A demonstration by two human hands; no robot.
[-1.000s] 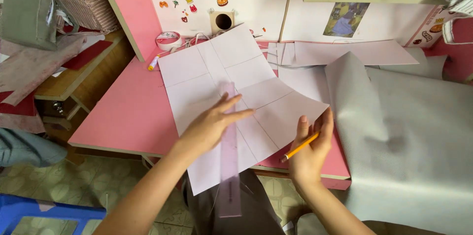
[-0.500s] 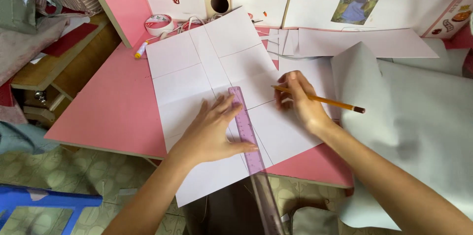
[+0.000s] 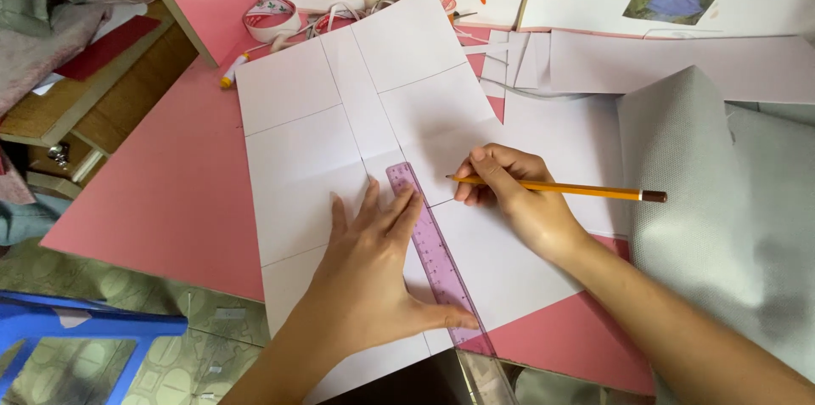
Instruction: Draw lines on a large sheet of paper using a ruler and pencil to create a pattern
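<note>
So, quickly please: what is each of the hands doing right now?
Left hand: open, flat, pressing the ruler onto the paper.
Right hand: closed, holding the pencil.

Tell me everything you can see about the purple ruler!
The purple ruler is long, thin and see-through, like plastic, with tiny marks along one edge. It lies flat on the big white paper, slanting from the middle of the sheet down past the pink table edge, so its lower end hangs off. The left hand presses on it, fingers spread. The right hand holds a yellow pencil near its top end.
</note>
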